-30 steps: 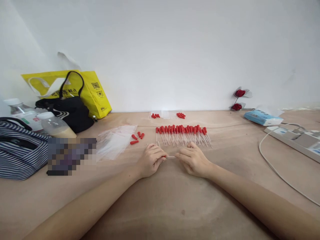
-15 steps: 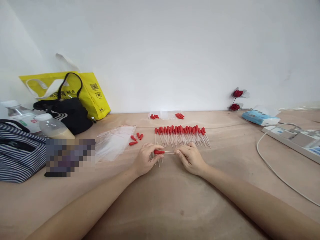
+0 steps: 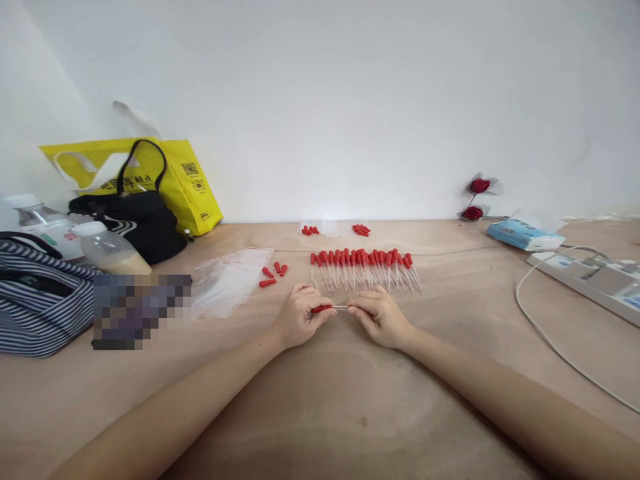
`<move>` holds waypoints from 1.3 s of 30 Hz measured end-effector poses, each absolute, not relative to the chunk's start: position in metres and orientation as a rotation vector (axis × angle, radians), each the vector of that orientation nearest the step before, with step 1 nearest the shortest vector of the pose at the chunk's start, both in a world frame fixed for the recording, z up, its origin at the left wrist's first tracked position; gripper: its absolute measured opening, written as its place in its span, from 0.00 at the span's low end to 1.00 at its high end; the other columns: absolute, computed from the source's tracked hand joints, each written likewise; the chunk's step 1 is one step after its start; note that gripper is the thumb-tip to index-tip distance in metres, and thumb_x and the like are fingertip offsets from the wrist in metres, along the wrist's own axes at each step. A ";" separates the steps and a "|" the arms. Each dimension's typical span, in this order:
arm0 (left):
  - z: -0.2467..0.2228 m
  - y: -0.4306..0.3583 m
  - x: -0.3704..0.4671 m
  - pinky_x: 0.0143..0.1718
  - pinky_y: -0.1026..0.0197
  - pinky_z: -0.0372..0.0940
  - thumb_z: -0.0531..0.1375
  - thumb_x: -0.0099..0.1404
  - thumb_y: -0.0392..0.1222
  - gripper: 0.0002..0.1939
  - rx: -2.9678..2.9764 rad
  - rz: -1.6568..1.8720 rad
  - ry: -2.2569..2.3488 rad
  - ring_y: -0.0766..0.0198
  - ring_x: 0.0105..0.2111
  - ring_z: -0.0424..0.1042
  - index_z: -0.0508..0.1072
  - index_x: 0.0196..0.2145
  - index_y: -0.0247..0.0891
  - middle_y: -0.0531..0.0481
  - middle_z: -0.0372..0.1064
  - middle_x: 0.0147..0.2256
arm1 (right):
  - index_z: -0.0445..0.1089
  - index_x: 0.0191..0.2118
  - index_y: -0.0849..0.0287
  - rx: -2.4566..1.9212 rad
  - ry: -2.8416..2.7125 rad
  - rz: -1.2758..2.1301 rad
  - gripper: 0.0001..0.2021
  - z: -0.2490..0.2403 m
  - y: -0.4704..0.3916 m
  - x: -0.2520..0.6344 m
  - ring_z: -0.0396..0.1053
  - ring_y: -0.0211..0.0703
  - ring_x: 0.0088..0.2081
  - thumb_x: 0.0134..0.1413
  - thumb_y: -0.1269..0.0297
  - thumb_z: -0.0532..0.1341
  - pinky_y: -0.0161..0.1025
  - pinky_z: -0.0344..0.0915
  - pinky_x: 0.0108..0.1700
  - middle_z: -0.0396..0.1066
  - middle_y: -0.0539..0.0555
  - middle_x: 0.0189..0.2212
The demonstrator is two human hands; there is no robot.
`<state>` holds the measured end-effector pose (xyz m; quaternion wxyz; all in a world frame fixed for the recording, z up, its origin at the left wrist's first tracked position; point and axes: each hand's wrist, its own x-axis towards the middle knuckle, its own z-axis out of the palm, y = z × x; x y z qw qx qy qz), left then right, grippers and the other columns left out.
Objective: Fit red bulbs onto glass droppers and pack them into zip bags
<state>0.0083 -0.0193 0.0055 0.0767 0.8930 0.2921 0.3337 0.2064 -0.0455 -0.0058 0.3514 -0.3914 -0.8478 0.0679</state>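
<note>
At the near middle of the desk [image 3: 365,400], two bare hands meet over one dropper. The left hand [image 3: 303,315] is closed, thumb and fingers pinching the red bulb [image 3: 321,309]; the right hand [image 3: 379,316] is closed too, its fingertips gripping the other end of the clear tube [image 3: 341,307], which lies level across the short gap between them.

Just beyond the hands, a row of red-topped droppers [image 3: 363,267] lies side by side, bulbs at the far end, tips pointing nearer. Left of the row sit four loose red bulbs [image 3: 274,273], and just left of those, clear plastic bags [image 3: 233,283]. Farther back, near the wall, more red bulbs lie in two clusters on clear bags [image 3: 334,229].

Over on the left I can see a yellow bag [image 3: 197,193] behind a black bag [image 3: 150,230], with two bottles [image 3: 113,250] and a striped bag [image 3: 45,300]. Off to the right are red flowers [image 3: 474,212], a blue tissue pack [image 3: 525,235] and a power strip [image 3: 595,280].
</note>
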 end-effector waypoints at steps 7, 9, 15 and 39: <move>0.007 -0.021 0.010 0.39 0.58 0.54 0.53 0.61 0.43 0.10 2.681 0.989 0.878 0.68 0.23 0.63 0.71 0.27 0.37 0.54 0.67 0.20 | 0.68 0.32 0.59 -1.011 -2.213 0.212 0.13 -0.005 -0.044 0.206 0.62 0.35 0.26 0.58 0.64 0.48 0.36 0.49 0.34 0.67 0.50 0.22; 0.009 -0.021 0.010 0.39 0.58 0.55 0.54 0.60 0.43 0.10 2.653 0.981 0.887 0.68 0.23 0.64 0.71 0.27 0.37 0.54 0.67 0.20 | 0.68 0.32 0.59 -1.019 -2.212 0.233 0.12 -0.005 -0.044 0.206 0.62 0.35 0.26 0.58 0.64 0.48 0.36 0.50 0.34 0.66 0.50 0.22; 0.008 -0.018 0.006 0.37 0.59 0.60 0.58 0.57 0.44 0.08 2.302 0.991 0.967 0.64 0.30 0.68 0.71 0.32 0.38 0.51 0.70 0.28 | 0.68 0.34 0.58 -1.044 -2.156 0.330 0.13 -0.004 -0.043 0.205 0.64 0.36 0.29 0.58 0.62 0.48 0.36 0.52 0.35 0.68 0.50 0.24; 0.045 0.103 0.031 0.25 0.61 0.66 0.60 0.50 0.30 0.25 1.530 0.667 1.631 0.67 0.16 0.66 0.53 0.43 0.35 0.58 0.63 0.17 | 0.65 0.41 0.59 -0.930 -2.192 0.233 0.10 -0.011 -0.044 0.207 0.62 0.38 0.33 0.52 0.69 0.54 0.38 0.60 0.36 0.64 0.55 0.33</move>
